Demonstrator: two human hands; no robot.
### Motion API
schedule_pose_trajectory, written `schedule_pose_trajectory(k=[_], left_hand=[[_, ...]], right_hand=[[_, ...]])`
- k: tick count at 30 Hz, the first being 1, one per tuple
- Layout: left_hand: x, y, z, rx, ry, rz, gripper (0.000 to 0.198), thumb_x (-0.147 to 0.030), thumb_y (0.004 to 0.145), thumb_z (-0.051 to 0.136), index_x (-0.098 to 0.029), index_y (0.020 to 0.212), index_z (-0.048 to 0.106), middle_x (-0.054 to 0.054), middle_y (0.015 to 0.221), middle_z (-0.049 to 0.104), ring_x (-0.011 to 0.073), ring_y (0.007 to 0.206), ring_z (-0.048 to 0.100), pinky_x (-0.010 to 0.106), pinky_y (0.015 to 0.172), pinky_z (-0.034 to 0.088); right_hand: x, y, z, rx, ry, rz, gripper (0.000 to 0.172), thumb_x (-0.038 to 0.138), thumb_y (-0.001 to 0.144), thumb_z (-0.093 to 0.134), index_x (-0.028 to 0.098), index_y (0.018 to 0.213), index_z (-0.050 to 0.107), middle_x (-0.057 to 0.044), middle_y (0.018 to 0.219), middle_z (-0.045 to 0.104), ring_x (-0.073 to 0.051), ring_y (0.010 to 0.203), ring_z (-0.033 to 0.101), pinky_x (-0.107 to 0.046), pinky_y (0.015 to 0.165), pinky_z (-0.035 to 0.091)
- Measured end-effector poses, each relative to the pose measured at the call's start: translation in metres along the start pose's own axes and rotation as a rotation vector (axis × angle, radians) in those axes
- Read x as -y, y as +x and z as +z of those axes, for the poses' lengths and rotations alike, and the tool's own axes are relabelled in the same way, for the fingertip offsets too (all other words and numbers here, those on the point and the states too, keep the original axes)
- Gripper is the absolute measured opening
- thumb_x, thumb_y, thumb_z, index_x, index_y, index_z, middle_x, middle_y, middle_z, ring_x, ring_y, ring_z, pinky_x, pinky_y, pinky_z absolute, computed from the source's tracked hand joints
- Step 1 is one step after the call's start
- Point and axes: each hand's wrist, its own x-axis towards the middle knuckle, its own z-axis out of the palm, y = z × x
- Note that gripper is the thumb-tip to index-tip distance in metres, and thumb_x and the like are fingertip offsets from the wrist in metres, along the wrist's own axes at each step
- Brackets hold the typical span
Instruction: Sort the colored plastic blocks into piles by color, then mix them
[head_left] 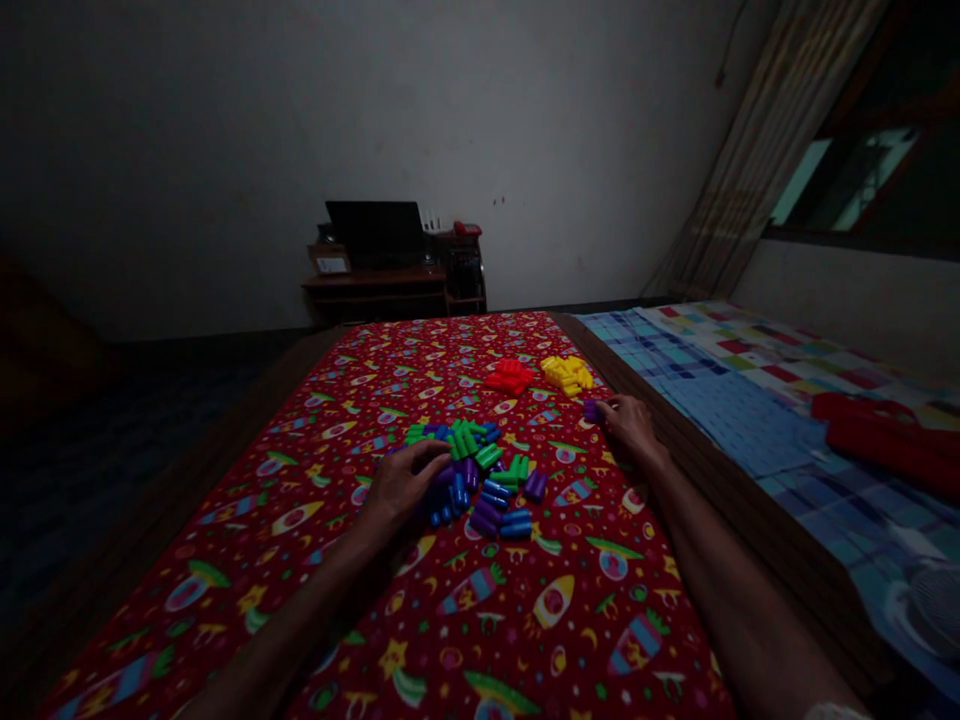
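Note:
My right hand (632,428) is at the right side of the red patterned cloth (551,640), its fingertips closed on a small purple plastic tube piece (592,411) low over the cloth. My left hand (400,487) reaches in at the left side of a mixed pile, thumb and fingers apart over it and partly covering some pieces. In the pile lie several green pieces (463,440), blue pieces (515,525) and purple pieces (486,518), all short, shiny tubes. Farther back are a heap of red pieces (510,377) and a heap of yellow pieces (567,375), apart from each other.
Brown edging (720,520) runs along the cloth's right side. Beyond it is a bed surface with a blue plaid sheet (697,400), a dark red garment (892,440) and a round fan-like object (934,600). A desk (375,283) with a black monitor (379,233) stands against the far wall.

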Motion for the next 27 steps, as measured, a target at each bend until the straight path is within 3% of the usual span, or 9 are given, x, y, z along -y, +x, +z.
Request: schedule_pose_trajectory(k=[4,11,17,19,24,27], left_hand=[[0.002,0.001,-0.002,-0.058,0.032,-0.010,0.033,-0.051,0.076,0.058,-0.022,0.084,0.071,0.003,0.088,0.075,0.0216,0.076,0.069,0.032,0.074,0.055],[-0.002,0.001,-0.003,-0.014,-0.012,-0.015,0.040,-0.050,0.080,0.052,-0.019,0.098,0.069,0.007,0.098,0.074,0.0231,0.084,0.068,0.035,0.078,0.055],[-0.011,-0.001,0.001,0.034,-0.050,0.013,0.043,-0.046,0.075,0.060,-0.019,0.109,0.064,0.008,0.104,0.072,0.0249,0.093,0.068,0.039,0.084,0.054],[-0.013,-0.004,0.006,0.041,-0.101,0.017,0.043,-0.044,0.075,0.062,-0.019,0.110,0.062,0.008,0.099,0.072,0.0245,0.092,0.068,0.039,0.084,0.055],[-0.020,-0.015,0.018,0.064,-0.178,0.038,0.039,-0.040,0.078,0.063,-0.020,0.111,0.060,0.006,0.098,0.071,0.0222,0.092,0.069,0.038,0.086,0.055],[-0.026,-0.017,0.015,0.076,-0.122,0.084,0.033,-0.039,0.082,0.061,-0.021,0.109,0.061,0.006,0.103,0.071,0.0211,0.093,0.068,0.036,0.087,0.054]], right_hand=[[-0.004,0.008,-0.002,-0.059,0.027,-0.015,0.034,0.034,0.088,0.051,0.010,0.100,0.072,-0.018,0.103,0.072,-0.026,0.096,0.066,-0.034,0.084,0.047],[0.004,0.009,-0.018,0.061,0.104,0.048,0.035,0.025,0.085,0.051,0.009,0.109,0.071,-0.015,0.101,0.073,-0.023,0.090,0.068,-0.031,0.081,0.049],[0.034,0.002,-0.037,0.003,0.135,-0.095,0.033,0.025,0.087,0.050,0.009,0.105,0.072,-0.016,0.101,0.073,-0.025,0.093,0.067,-0.032,0.083,0.048],[0.058,-0.010,-0.031,0.126,0.291,-0.217,0.033,0.028,0.087,0.050,0.010,0.100,0.073,-0.013,0.094,0.074,-0.023,0.085,0.068,-0.030,0.076,0.049],[0.122,-0.066,0.000,0.701,0.686,-0.520,0.035,0.040,0.084,0.058,0.015,0.105,0.072,-0.005,0.087,0.074,-0.018,0.074,0.066,-0.025,0.065,0.049],[0.132,-0.078,0.010,0.756,0.680,-0.597,0.030,0.033,0.081,0.061,0.017,0.105,0.072,-0.003,0.085,0.073,-0.016,0.073,0.066,-0.024,0.063,0.047]])
